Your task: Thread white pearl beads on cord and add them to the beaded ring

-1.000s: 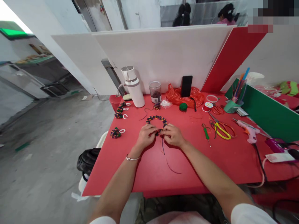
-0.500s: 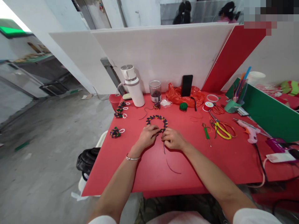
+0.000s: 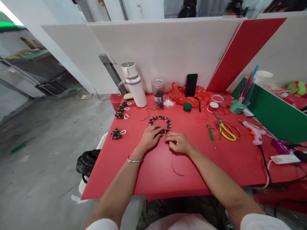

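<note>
A ring wrapped in multicoloured yarn [image 3: 160, 118] lies on the red table in front of me. My left hand [image 3: 151, 136] has its fingers closed on the ring's lower left edge. Just right of the ring, my right hand [image 3: 178, 142] pinches a dark yarn strand [image 3: 177, 172], whose tail trails down over the table towards me. The strand runs from the bottom of the ring to my right fingertips. To the left lie several small yarn pieces with white bead loops, the closest being a yarn ball with beads [image 3: 117, 134].
Behind the ring stand a white flask [image 3: 136, 88], a clear jar [image 3: 158, 91] and a phone [image 3: 191, 85] on a red plastic bag. To the right lie a green-handled hook [image 3: 211, 135], yellow-handled scissors [image 3: 227, 132], a glue gun [image 3: 256, 134] and a pen cup [image 3: 237, 107].
My right hand has drawn slightly away from the ring, opening a small gap between my hands. My left hand stays at the ring. The whole view has shifted slightly.
</note>
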`<state>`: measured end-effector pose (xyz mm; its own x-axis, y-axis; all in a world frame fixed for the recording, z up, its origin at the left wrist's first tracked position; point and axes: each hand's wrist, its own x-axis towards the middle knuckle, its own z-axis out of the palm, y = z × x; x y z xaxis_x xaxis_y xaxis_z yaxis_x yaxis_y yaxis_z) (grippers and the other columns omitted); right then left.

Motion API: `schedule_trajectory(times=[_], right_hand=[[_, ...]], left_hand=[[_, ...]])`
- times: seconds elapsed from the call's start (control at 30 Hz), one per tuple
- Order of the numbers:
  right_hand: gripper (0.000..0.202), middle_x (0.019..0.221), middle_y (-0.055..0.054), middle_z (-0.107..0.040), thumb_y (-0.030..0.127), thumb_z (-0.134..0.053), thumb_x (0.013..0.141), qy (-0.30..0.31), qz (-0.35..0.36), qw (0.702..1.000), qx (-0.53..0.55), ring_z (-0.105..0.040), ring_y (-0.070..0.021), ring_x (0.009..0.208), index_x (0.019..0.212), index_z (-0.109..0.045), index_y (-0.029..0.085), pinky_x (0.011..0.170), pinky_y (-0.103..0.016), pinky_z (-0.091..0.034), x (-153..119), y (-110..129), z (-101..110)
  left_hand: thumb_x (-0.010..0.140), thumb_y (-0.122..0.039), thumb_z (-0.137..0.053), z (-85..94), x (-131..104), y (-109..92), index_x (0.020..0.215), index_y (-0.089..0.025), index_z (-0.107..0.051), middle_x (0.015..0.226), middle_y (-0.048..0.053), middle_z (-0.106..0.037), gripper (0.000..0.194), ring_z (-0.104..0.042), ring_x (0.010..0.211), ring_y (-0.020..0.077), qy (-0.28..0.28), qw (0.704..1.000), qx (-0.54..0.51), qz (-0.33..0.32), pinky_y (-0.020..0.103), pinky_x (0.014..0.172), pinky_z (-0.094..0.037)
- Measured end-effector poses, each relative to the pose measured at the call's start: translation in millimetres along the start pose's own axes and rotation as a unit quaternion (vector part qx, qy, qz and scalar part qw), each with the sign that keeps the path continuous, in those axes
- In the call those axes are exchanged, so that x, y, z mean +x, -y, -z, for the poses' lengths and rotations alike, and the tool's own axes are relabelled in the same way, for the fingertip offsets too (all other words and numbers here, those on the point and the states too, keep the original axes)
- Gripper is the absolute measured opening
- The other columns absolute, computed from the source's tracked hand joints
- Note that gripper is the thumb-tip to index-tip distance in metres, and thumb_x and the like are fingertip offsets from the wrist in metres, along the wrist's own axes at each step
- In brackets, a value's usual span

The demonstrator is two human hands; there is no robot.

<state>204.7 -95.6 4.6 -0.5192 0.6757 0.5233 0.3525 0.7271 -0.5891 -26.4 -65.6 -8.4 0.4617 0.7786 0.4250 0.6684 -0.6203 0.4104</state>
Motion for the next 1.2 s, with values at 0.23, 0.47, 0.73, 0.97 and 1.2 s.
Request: schedule_trajectory(times=[0.23,0.47,0.73,0.97,1.2], right_hand=[[0.012,0.094,-0.005,-0.072,0.033,-0.076,0.089,0.019,-0.036,0.993,-0.111,-0.063,-0.0184,0.088,0.095,-0.08,0.024,0.072,-0.029,-0.047,1.9,-3.2,-6.4],[0.015,0.088,-0.004,-0.071,0.018,-0.066,0.091,0.032,0.009,0.993,-0.11,-0.061,-0.0173,0.084,0.082,-0.078,0.022,0.072,-0.03,-0.045,-0.1,-7.6,-6.1],[0.015,0.094,-0.005,-0.076,0.017,-0.063,0.095,0.034,0.031,0.994,-0.101,-0.064,-0.0179,0.088,0.095,-0.078,0.023,0.077,-0.03,-0.049,0.3,-9.0,-4.7],[0.022,0.086,-0.002,-0.074,0.008,-0.061,0.089,0.049,0.031,0.995,-0.083,-0.063,-0.0158,0.084,0.091,-0.078,0.023,0.075,-0.026,-0.046,-1.7,-15.3,-5.0],[0.026,0.077,0.0,-0.065,0.008,-0.062,0.077,0.075,-0.001,0.993,-0.094,-0.056,-0.013,0.069,0.087,-0.08,0.024,0.059,-0.025,-0.035,-2.2,-4.6,1.6]], left_hand=[[0.085,-0.013,-0.067,-0.7,-0.5,0.5,0.088,-0.02,-0.073,0.103,0.008,-0.069,0.009,-0.065,0.099,0.0221,-0.06,0.997,-0.05,0.008,0.039,0.091,-0.055],[0.085,-0.012,-0.061,6.2,-2.8,2.0,0.091,-0.021,-0.076,0.108,0.008,-0.072,0.018,-0.066,0.103,0.0213,-0.035,0.998,-0.043,0.009,0.04,0.095,-0.055],[0.094,-0.014,-0.051,5.5,0.4,0.5,0.12,-0.025,-0.076,0.119,0.01,-0.071,0.038,-0.063,0.111,0.0236,0.007,0.999,-0.015,-0.032,0.045,0.102,-0.052],[0.095,-0.012,-0.048,-0.5,-1.2,7.8,0.124,-0.026,-0.076,0.134,0.01,-0.068,0.043,-0.061,0.116,0.0253,0.036,0.998,0.041,-0.04,0.048,0.105,-0.05],[0.096,-0.018,-0.054,8.3,-1.1,-11.3,0.131,-0.033,-0.072,0.149,0.009,-0.061,0.042,-0.053,0.134,0.0335,0.082,0.989,0.123,-0.006,0.058,0.107,-0.045]])
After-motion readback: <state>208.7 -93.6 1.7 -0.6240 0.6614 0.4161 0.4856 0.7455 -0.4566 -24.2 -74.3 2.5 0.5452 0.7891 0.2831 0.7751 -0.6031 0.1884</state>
